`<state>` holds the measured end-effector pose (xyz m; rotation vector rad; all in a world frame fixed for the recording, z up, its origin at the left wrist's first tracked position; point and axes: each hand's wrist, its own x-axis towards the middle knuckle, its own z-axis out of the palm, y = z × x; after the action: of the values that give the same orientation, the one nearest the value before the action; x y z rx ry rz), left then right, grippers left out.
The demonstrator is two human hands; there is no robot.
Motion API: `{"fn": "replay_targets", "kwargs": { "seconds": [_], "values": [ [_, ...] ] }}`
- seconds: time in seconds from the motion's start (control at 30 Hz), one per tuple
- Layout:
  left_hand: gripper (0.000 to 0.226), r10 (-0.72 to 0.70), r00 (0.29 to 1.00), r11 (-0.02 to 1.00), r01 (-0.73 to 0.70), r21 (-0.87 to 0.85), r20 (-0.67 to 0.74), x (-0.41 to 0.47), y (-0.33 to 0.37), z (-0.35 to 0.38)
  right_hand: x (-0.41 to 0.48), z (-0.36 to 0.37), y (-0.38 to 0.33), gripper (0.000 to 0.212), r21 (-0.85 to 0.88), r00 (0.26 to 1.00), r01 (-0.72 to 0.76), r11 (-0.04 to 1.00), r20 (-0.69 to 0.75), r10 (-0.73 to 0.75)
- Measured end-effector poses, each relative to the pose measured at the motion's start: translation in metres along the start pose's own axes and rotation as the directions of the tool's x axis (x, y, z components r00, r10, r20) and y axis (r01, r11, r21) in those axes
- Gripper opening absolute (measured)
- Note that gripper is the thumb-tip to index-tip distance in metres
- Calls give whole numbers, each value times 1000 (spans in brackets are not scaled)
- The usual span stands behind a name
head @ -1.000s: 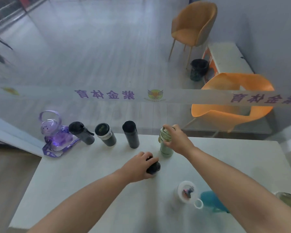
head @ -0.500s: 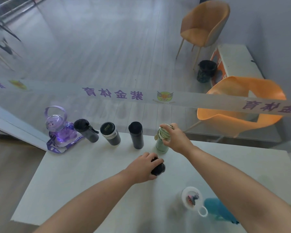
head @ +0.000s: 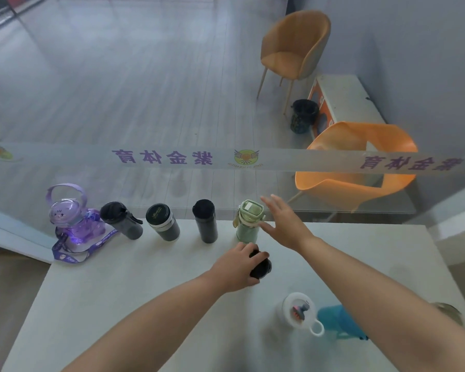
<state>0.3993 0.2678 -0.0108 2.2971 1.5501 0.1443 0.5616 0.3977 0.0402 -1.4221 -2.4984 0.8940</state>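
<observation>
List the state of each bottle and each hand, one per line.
Purple bottle: upright, lid shut.
Grey bottle: upright, capped.
Silver-banded flask: upright, capped.
Black flask: upright, capped.
Green bottle: upright, lid shut.
Small black bottle: gripped by left hand.
Right hand: open beside green bottle.
White-lidded bottle: upright, lid on.
Teal bottle: partly hidden by right arm.

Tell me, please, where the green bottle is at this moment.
In the head view, the green bottle stands upright at the right end of the back row on the table, between the black flask on its left and the right hand.
</observation>
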Motion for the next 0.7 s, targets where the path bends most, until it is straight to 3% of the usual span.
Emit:
{"fn": "replay_targets", "kwargs": {
  "seconds": [0.2,0.4,0.53,0.7],
  "values": [
    [68,120,993,990,-119,75,-9,48,37,14,-48,-17,44,37,18,979,-175,984,-99,176],
    [71,-71,997,997,69,-41,-41,101,61,20,-62,-22,97,26,193,914,-403,895,128,384],
    [73,-202,977,962,186,-198,-64,132,66,19,-53,-22,123,25,368,904,-427,826,173,391],
    [66,-281,956,931,250,-267,-84,163,65,12,-27,-33,142,33,558,895,-438,705,195,401]
  ]
}}
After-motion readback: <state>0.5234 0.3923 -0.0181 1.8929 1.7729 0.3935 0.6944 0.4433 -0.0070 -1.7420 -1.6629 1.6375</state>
